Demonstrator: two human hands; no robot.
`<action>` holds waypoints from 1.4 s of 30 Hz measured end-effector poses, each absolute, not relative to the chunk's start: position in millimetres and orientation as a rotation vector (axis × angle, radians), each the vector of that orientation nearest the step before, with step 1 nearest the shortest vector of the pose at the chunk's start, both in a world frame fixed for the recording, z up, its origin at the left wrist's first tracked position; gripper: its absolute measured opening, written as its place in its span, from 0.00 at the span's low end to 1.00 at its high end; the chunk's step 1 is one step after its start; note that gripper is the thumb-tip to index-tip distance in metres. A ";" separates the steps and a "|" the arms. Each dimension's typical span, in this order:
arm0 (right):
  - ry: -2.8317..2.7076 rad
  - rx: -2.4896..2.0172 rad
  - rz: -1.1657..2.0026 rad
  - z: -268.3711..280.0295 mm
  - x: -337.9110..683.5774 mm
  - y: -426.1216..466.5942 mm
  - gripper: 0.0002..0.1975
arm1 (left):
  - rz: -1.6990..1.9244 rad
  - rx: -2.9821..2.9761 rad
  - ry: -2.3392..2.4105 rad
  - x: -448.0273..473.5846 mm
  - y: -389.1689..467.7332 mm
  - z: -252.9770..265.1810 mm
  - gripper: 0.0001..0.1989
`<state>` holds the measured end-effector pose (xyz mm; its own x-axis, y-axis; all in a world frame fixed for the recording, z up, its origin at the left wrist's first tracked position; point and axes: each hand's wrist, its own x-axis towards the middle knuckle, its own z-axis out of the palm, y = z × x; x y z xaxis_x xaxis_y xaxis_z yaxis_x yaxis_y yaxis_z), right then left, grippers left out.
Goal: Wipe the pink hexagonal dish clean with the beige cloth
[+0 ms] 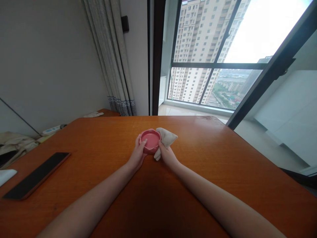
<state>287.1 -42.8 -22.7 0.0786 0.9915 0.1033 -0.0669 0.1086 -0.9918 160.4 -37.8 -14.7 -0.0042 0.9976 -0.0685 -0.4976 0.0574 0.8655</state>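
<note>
A round pink dish (151, 140) with a wavy rim is held above the middle of the wooden table, its hollow side facing me. My left hand (139, 150) grips its left side, the thumb over the rim and the other fingers mostly hidden behind. At the dish's right side, my right hand (167, 154) is closed on a pale cloth (167, 137). The cloth bunches against the dish's right wall, one corner sticking out to the right and another hanging below. The right thumb lies at the rim; its other fingers are largely covered.
The wooden table (99, 138) spreads around both arms. A long black flat panel (37, 176) lies on its left, near a white object (7, 176) at the edge. Beyond the far edge are a grey curtain (111, 49) and a window (213, 64). Cloth (15, 147) is heaped beyond the left edge.
</note>
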 end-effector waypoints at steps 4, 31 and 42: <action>-1.131 -1.125 1.066 -22.6 290.6 -41.7 0.20 | 1.342 0.782 0.853 159.8 -37.1 -14.9 0.23; -1.030 -1.022 1.173 -21.7 292.6 -33.0 0.22 | 1.382 0.723 0.877 160.3 -34.8 -21.7 0.19; -1.107 -1.054 1.179 -17.3 311.8 -18.6 0.21 | 1.114 0.746 0.832 157.0 -38.4 -9.3 0.24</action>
